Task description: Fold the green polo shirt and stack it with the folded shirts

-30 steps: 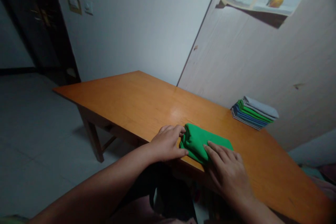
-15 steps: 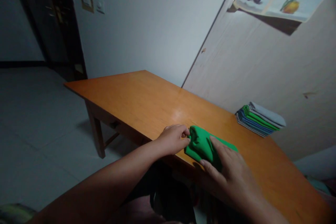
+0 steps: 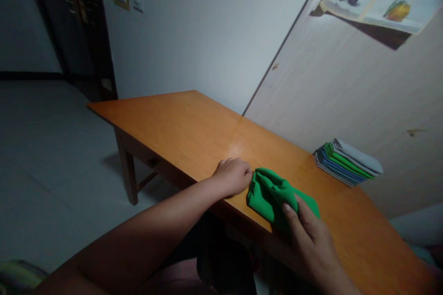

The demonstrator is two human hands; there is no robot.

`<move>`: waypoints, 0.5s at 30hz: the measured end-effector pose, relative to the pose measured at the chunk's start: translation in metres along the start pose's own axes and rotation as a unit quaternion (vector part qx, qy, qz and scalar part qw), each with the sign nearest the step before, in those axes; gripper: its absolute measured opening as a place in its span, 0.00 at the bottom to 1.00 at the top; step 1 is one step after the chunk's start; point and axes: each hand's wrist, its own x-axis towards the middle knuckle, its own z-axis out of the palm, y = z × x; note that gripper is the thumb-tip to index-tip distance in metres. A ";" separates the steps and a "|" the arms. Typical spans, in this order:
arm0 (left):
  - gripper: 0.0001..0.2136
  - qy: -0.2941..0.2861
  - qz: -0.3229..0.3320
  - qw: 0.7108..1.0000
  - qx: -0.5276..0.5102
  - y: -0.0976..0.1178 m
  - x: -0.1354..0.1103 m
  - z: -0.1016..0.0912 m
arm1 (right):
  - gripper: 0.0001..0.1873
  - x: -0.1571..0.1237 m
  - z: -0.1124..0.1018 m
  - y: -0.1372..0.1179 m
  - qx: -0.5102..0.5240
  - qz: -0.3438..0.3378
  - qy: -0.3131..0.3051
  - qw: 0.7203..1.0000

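Observation:
A folded bright green cloth [image 3: 268, 198] lies on the near edge of the wooden table, its top layer bunched and creased. My right hand [image 3: 308, 230] grips its right part, with the thumb on top and the fingers along the far side. At the cloth's left end is my left hand [image 3: 233, 176], its fingers curled in and close against the cloth's edge. Its fingertips are hidden, so whether it pinches the fabric does not show.
Against the wall at the back right stands a stack of folded cloths [image 3: 348, 162] in grey, green, blue and checks. The orange-brown table [image 3: 166, 124] runs away to the left. A fruit poster [image 3: 377, 0] hangs on the wall, and a dark door [image 3: 79, 32] is at far left.
My right hand has closed on the green cloth, and its top layer is lifted and bunched more. My left hand has turned, fingers curled under. The view has shifted slightly.

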 end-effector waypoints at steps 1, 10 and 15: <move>0.11 -0.004 -0.016 1.000 0.009 0.001 0.004 -0.001 | 0.24 0.000 0.000 -0.001 0.006 0.004 0.001 1.000; 0.06 -0.080 -0.089 0.993 -0.021 0.015 0.032 0.000 | 0.26 -0.002 0.003 0.000 0.011 -0.014 0.009 1.000; 0.06 -0.051 -0.082 0.995 -0.016 0.012 0.046 0.012 | 0.28 -0.006 0.012 0.004 -0.145 -0.125 0.003 0.981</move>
